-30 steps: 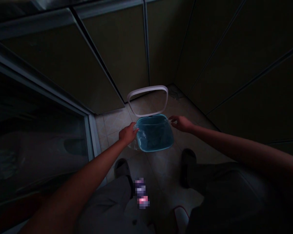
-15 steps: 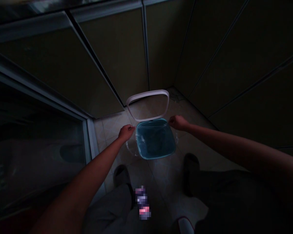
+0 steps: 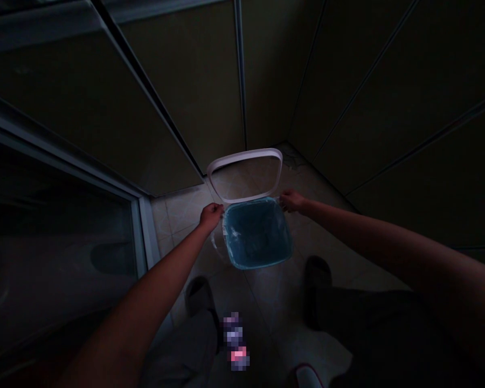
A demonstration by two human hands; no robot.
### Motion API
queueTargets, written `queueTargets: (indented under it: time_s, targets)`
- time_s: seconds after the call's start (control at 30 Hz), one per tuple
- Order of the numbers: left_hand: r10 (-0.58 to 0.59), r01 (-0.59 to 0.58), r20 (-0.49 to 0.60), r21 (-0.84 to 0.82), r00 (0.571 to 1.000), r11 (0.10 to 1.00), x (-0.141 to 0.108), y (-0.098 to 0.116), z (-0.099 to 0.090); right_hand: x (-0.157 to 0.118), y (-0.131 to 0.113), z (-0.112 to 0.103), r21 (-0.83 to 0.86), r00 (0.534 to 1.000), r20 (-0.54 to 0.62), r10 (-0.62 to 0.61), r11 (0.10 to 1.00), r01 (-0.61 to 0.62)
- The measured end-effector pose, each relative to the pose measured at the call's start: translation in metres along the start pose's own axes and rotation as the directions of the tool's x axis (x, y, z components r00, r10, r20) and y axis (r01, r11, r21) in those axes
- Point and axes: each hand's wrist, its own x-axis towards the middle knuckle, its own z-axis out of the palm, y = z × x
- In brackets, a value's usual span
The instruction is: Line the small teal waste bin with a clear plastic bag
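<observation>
A blue-green bin (image 3: 258,237) stands on the tiled floor, its inside facing up. Joined or touching at its far edge, a pale rim frame (image 3: 244,156) is tilted up. A clear plastic bag (image 3: 219,242) hangs over the bin's rim and bulges out at the left side. At the left rim, my left hand (image 3: 211,215) is closed on the bag's edge. My right hand (image 3: 291,200) pinches the bag by the far right corner of the bin.
Dark cabinet panels (image 3: 186,70) rise beyond the bin and on the right. A framed glass door (image 3: 141,226) is at the left. My slippered feet (image 3: 318,269) flank the bin, with a pixelated item (image 3: 236,342) and a pale red-edged object (image 3: 307,376) nearer me.
Both hands have shifted slightly, still at the bin's sides. The bag now lies closer along the rim, and less of it bulges out on the right.
</observation>
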Motion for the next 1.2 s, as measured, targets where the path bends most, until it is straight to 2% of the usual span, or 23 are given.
queueTargets:
  time_s: [0.13,0.33,0.47,0.6,0.7,0.77,0.8,0.93,1.03,1.13,1.2]
  targets:
    - [-0.029,0.029,-0.013,-0.018,0.999,0.999,0.0,0.003,0.004,-0.001,0.002,0.003,0.1,1.0,0.006,0.024,0.995,-0.025]
    - [-0.051,0.05,-0.025,-0.041,0.998,0.998,0.0,0.007,0.003,0.006,0.005,0.007,0.146,0.999,-0.003,0.033,0.989,-0.032]
    - [-0.053,0.051,-0.03,-0.052,0.998,0.997,0.0,0.007,0.004,0.007,0.008,0.008,0.133,1.0,-0.014,0.024,0.991,-0.022]
    - [-0.026,0.024,-0.046,-0.047,0.999,0.999,0.002,0.009,0.002,0.005,0.01,0.007,0.047,1.0,-0.023,0.009,0.999,-0.008]
    - [0.052,-0.063,-0.14,-0.077,0.989,0.995,0.008,0.022,-0.007,0.005,0.005,-0.005,-0.138,0.97,-0.205,-0.13,0.985,0.103]
    - [0.111,-0.139,-0.191,-0.143,0.975,0.98,0.01,0.036,-0.016,0.004,-0.003,-0.017,-0.251,0.907,-0.312,-0.282,0.945,0.208]
    - [0.129,-0.166,-0.191,-0.192,0.973,0.967,0.009,0.043,-0.021,0.002,-0.008,-0.023,-0.276,0.877,-0.329,-0.351,0.924,0.266]
    - [0.141,-0.16,-0.078,-0.358,0.987,0.92,-0.003,0.062,-0.034,-0.017,-0.026,-0.044,-0.224,0.806,-0.269,-0.527,0.848,0.48]
    - [0.168,-0.159,-0.008,-0.366,0.986,0.917,-0.02,0.061,-0.041,-0.037,-0.028,-0.05,-0.192,0.776,-0.229,-0.587,0.809,0.555]
    - [0.311,-0.288,0.074,-0.221,0.948,0.932,-0.041,0.048,-0.048,-0.054,-0.019,-0.049,-0.225,0.774,-0.157,-0.613,0.786,0.576]
    - [0.438,-0.442,0.187,-0.021,0.879,0.897,-0.057,0.031,-0.051,-0.064,-0.008,-0.043,-0.28,0.786,-0.064,-0.615,0.767,0.577]
